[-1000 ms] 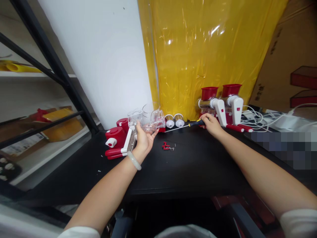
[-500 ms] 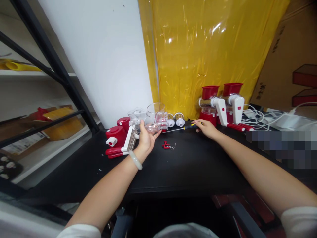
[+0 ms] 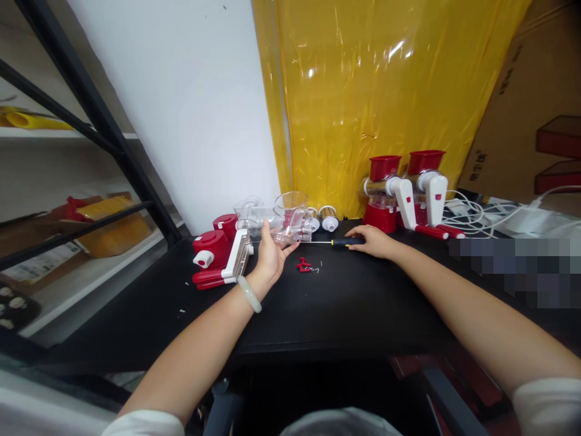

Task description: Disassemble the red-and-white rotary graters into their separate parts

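My left hand [image 3: 271, 254] holds a clear plastic housing [image 3: 290, 218] from below and in front, its fingers partly hidden by the clear plastic. My right hand [image 3: 374, 242] is closed round the black and yellow handle of a screwdriver [image 3: 341, 242]. The thin metal shaft points left, and its tip is hidden near the housing and my left fingers. Small red parts [image 3: 304, 265] with a few tiny metal pieces lie in front of the housing. Two drum graters [image 3: 328, 218] stand behind it.
Red bases [image 3: 212, 249] and white cranks with red handles [image 3: 209, 279] lie at left. Two assembled red and white graters [image 3: 384, 194] stand at right, beside white cables [image 3: 481, 215]. A yellow-wrapped panel [image 3: 363, 97] rises behind the black table [image 3: 318, 321].
The clear housing has shifted slightly right and tilted. My right hand has lowered a little and moved left, bringing the screwdriver almost level.
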Tool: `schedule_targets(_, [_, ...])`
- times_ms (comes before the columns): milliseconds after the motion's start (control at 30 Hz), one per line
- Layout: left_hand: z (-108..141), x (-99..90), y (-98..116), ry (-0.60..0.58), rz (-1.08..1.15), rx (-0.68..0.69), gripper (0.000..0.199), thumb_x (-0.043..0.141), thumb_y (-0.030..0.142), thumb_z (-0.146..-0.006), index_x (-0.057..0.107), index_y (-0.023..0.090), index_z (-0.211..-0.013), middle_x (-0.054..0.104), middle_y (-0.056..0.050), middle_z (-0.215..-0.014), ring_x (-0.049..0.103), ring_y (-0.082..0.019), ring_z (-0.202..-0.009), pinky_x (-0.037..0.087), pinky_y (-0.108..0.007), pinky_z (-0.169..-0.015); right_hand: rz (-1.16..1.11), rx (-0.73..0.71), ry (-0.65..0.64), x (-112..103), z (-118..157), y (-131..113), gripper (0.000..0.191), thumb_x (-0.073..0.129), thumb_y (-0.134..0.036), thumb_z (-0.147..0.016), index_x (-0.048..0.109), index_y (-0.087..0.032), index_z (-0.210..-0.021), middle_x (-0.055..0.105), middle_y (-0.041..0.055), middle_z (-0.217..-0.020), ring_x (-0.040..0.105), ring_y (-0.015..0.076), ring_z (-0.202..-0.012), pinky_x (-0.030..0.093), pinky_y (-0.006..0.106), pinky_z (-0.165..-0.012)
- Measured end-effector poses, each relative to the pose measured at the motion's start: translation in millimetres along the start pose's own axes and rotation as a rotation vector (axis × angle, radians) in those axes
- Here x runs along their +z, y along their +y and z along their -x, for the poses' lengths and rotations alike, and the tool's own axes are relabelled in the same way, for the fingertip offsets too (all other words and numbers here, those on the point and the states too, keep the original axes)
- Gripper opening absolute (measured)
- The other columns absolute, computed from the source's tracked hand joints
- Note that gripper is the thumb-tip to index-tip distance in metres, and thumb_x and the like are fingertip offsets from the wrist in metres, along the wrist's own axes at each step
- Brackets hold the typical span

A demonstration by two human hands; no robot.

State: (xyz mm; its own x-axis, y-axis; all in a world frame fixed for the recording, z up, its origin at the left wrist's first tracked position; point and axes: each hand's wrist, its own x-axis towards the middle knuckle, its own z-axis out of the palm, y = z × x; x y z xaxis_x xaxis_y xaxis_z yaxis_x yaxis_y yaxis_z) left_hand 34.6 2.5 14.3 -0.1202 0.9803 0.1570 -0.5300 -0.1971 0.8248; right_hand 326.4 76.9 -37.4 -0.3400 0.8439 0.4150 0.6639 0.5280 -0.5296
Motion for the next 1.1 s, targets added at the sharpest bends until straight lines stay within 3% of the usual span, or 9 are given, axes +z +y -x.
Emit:
schedule_targets(67, [0, -0.3, -2, -0.006, -0.018, 0.010, 0.045, 0.050, 0.062, -0.091, 0.060, 0.019, -0.096, 0.070, -0.008, -0.091, 0.068, -0.022, -0.090, 0.057, -0.039, -0.081, -0.061, -0.027, 0.055, 2, 0, -9, 0.041, 0.078, -0.038, -0.071, 0.071, -0.022, -0.108, 0.069, 0.0093, -0.101, 0.061, 0.0280, -0.104, 0.045, 0.051, -0.100])
schedule_targets(167, [2, 0.3, -5, -0.018, -0.065, 0.015, 0.043, 0.049, 0.060, -0.093, 0.059, 0.018, -0.100, 0.070, -0.010, -0.096, 0.069, -0.022, -0.090, 0.058, -0.039, -0.080, -0.396, 0.000, 0.090, 12, 0, -31, 0.059, 0.072, -0.049, -0.078, 0.057, -0.023, -0.130, 0.063, 0.0121, -0.118, 0.060, 0.0264, -0.113, 0.043, 0.052, -0.104])
schedule_targets(267, [6, 2.0, -10, -0.056, -0.132, 0.004, 0.044, 0.051, 0.059, -0.092, 0.058, 0.018, -0.104, 0.071, -0.012, -0.101, 0.070, -0.024, -0.093, 0.059, -0.041, -0.077, -0.734, 0.010, 0.009, 28, 2, -55, 0.077, 0.073, -0.050, -0.077, 0.040, -0.027, -0.143, 0.056, 0.0129, -0.127, 0.063, 0.0239, -0.108, 0.046, 0.053, -0.103])
schedule_targets(367, [9, 3.3, -15, -0.086, -0.198, 0.007, 0.046, 0.055, 0.060, -0.090, 0.057, 0.018, -0.106, 0.071, -0.013, -0.104, 0.070, -0.026, -0.094, 0.059, -0.041, -0.075, -0.916, 0.007, -0.111, 39, 5, -71, 0.080, 0.077, -0.045, -0.075, 0.038, -0.029, -0.143, 0.056, 0.0123, -0.129, 0.064, 0.0236, -0.108, 0.047, 0.054, -0.102])
schedule_targets(533, [8, 2.7, -18, -0.085, -0.261, -0.006, 0.043, 0.055, 0.060, -0.090, 0.057, 0.019, -0.103, 0.072, -0.010, -0.097, 0.071, -0.024, -0.090, 0.060, -0.039, -0.070, -1.061, 0.051, -0.177, 43, 9, -75, 0.068, 0.081, -0.039, -0.072, 0.050, -0.030, -0.132, 0.061, 0.0092, -0.126, 0.061, 0.0252, -0.116, 0.045, 0.053, -0.106])
schedule_targets(767, [4, -0.3, -20, -0.087, -0.280, 0.012, 0.038, 0.057, 0.055, -0.090, 0.055, 0.019, -0.100, 0.072, -0.009, -0.094, 0.071, -0.024, -0.092, 0.061, -0.039, -0.071, -1.273, 0.159, -0.213, 38, 11, -84, 0.047, 0.069, -0.042, -0.083, 0.057, -0.029, -0.126, 0.065, 0.0085, -0.124, 0.065, 0.0233, -0.111, 0.043, 0.052, -0.107])
schedule_targets(933, [3, -0.3, -22, -0.087, -0.243, 0.010, 0.036, 0.060, 0.054, -0.090, 0.054, 0.019, -0.099, 0.071, -0.009, -0.097, 0.071, -0.024, -0.092, 0.061, -0.039, -0.071, -1.283, 0.203, -0.170, 35, 13, -92, 0.044, 0.066, -0.033, -0.083, 0.056, -0.032, -0.125, 0.062, 0.0072, -0.129, 0.063, 0.0234, -0.111, 0.046, 0.054, -0.101])
schedule_targets(1100, [4, 1.1, -24, -0.068, -0.224, 0.000, 0.032, 0.062, 0.051, -0.089, 0.055, 0.020, -0.095, 0.071, -0.009, -0.096, 0.071, -0.025, -0.093, 0.062, -0.039, -0.071, -1.215, 0.172, -0.097, 45, 14, -92, 0.049, 0.060, -0.036, -0.084, 0.051, -0.036, -0.131, 0.058, 0.0057, -0.132, 0.061, 0.0234, -0.111, 0.047, 0.056, -0.097])
